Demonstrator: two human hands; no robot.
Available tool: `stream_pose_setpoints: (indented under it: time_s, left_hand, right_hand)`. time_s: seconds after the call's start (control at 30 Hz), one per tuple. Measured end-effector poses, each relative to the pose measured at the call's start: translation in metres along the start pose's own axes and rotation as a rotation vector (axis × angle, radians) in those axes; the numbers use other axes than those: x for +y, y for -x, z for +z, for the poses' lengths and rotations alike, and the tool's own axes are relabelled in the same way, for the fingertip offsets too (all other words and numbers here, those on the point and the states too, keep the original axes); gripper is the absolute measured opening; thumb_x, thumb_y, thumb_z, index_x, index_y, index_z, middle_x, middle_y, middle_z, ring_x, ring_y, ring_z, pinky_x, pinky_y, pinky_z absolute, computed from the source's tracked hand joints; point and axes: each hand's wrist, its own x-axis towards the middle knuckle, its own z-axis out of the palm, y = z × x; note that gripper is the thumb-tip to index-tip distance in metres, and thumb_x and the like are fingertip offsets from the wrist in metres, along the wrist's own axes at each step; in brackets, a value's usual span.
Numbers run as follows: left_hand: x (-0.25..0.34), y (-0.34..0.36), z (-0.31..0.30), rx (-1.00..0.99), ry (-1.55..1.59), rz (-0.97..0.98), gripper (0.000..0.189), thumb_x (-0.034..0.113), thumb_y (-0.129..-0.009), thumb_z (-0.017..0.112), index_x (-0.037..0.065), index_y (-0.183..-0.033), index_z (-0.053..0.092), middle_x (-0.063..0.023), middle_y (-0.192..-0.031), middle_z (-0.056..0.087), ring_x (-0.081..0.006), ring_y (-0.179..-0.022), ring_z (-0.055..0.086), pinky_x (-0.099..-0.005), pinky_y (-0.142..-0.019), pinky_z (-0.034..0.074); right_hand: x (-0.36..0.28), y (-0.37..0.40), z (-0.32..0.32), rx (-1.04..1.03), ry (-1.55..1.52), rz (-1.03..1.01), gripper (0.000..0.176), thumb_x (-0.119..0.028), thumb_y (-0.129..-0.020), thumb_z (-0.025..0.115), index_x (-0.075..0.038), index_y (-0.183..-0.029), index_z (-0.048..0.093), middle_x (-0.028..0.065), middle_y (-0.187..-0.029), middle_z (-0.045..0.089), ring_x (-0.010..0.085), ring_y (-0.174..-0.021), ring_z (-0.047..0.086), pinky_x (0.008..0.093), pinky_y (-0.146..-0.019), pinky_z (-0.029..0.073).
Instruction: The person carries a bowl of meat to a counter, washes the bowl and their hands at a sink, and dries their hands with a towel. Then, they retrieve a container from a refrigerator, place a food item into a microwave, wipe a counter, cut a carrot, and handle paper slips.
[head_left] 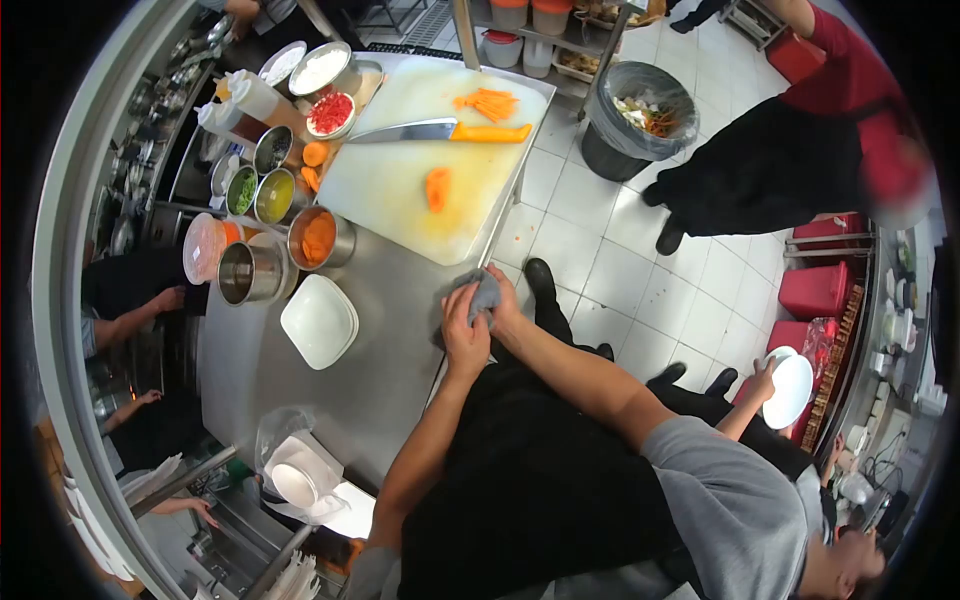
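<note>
My left hand (465,332) and my right hand (503,300) meet at the steel table's edge, both closed on a grey cloth (484,297) between them. Just beyond them lies a white cutting board (400,190) with yellow-orange stains. On it rest a knife (440,132) with an orange handle, a pile of orange strips (490,103) and an orange piece of carrot (437,189). Left of my hands stand stacked white square dishes (318,320).
Metal cups, including an empty one (248,273), squeeze bottles (250,95) and bowls crowd the table's far left. A lined bin (640,115) stands on the tiled floor. A person in red (850,60) is at right; another person's hand holds white plates (788,388).
</note>
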Motion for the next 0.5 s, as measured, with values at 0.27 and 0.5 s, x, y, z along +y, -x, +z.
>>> stream_pose_setpoints:
  time_s: [0.27, 0.5]
  left_hand:
    - [-0.060, -0.010, -0.056, 0.313, -0.459, -0.030, 0.045, 0.001, -0.079, 0.055, 0.000, -0.124, 0.055, -0.0211, -0.124, 0.050, -0.0418, -0.113, 0.046, -0.0495, -0.099, 0.038]
    - [-0.007, 0.008, -0.005, -0.080, 0.111, 0.066, 0.042, -0.002, -0.073, 0.057, -0.001, -0.115, 0.060, -0.0211, -0.114, 0.055, -0.0410, -0.112, 0.051, -0.0460, -0.101, 0.039]
  right_hand:
    - [0.019, -0.039, -0.036, -0.232, -0.273, -0.034, 0.017, -0.021, -0.098, 0.047, -0.012, -0.086, 0.055, -0.0002, -0.078, 0.059, 0.0148, -0.068, 0.055, 0.0285, -0.064, 0.046]
    - [0.004, -0.031, -0.044, -0.387, 0.051, 0.194, 0.020, -0.021, -0.099, 0.046, -0.013, -0.083, 0.053, -0.0008, -0.070, 0.057, 0.0147, -0.068, 0.058, 0.0319, -0.070, 0.053]
